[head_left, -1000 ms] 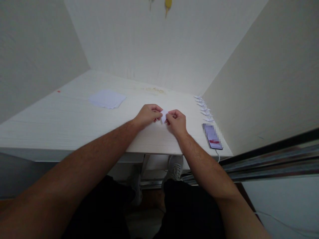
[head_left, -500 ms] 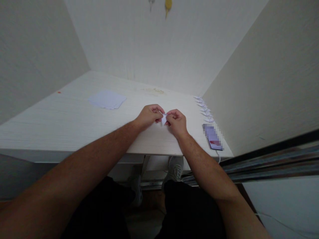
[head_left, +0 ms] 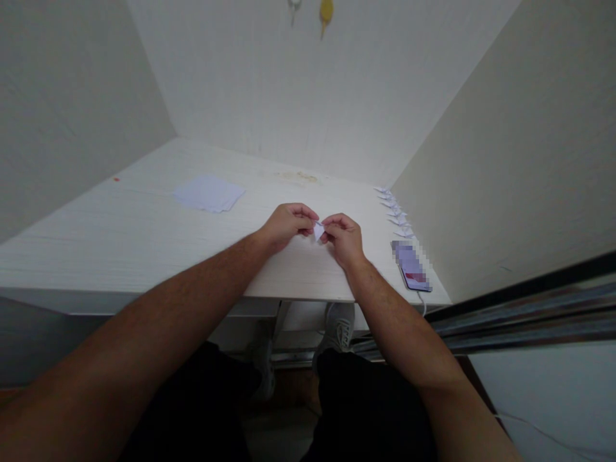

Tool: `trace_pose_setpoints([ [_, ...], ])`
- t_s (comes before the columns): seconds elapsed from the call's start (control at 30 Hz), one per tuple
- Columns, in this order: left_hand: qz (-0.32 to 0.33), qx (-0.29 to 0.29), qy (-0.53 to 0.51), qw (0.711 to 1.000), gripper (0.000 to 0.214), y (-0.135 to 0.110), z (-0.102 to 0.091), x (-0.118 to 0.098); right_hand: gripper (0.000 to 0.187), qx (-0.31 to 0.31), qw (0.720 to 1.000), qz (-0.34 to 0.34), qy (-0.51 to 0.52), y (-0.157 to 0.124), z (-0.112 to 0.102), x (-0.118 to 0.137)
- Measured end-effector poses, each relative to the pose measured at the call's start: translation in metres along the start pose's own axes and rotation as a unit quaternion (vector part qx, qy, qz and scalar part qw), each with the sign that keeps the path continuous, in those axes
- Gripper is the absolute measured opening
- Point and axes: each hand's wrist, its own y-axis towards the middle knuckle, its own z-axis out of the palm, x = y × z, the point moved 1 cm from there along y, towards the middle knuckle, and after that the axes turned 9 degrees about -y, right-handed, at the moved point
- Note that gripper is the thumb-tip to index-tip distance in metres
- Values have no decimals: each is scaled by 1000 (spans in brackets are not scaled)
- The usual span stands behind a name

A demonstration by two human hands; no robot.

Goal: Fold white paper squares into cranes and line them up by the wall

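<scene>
A small folded piece of white paper (head_left: 318,231) is pinched between my two hands above the white desk. My left hand (head_left: 290,226) grips its left edge with thumb and fingertips. On the opposite edge, the thumb and fingers of my right hand (head_left: 343,236) are closed. The paper narrows to a point at the bottom, and my fingertips cover its side edges. Several folded paper pieces (head_left: 397,215) with pointed ends stand in a row by the right wall. A loose stack of white paper sheets (head_left: 209,194) lies left of my hands.
A phone (head_left: 412,266) with a blurred screen lies at the desk's right front, a white cable (head_left: 423,305) running from it. Walls enclose the desk (head_left: 120,250) at the back and sides. A yellow hook (head_left: 326,11) hangs on the back wall.
The paper's face between my hands shows slightly wider, and my right hand has shifted a little to the right. Both hands keep their pinch.
</scene>
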Motion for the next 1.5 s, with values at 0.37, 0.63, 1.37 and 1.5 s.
trace_pose_setpoints([
  [0.37, -91, -13, 6, 996, 19, -2, 2, -3, 12, -50, 987, -94, -121, 1, -1, -4],
  [0.63, -43, -25, 34, 998, 14, -5, 3, -3, 13, -53, 994, -57, -76, 0, 0, -2],
  [1.37, 13, -25, 167, 986, 9, -2, 6, -8, 17, -56, 996, -15, -65, 0, 2, 0],
  [1.5, 11, -32, 178, 983, 11, -2, 7, -7, 18, -59, 995, -7, -75, -1, 3, 1],
])
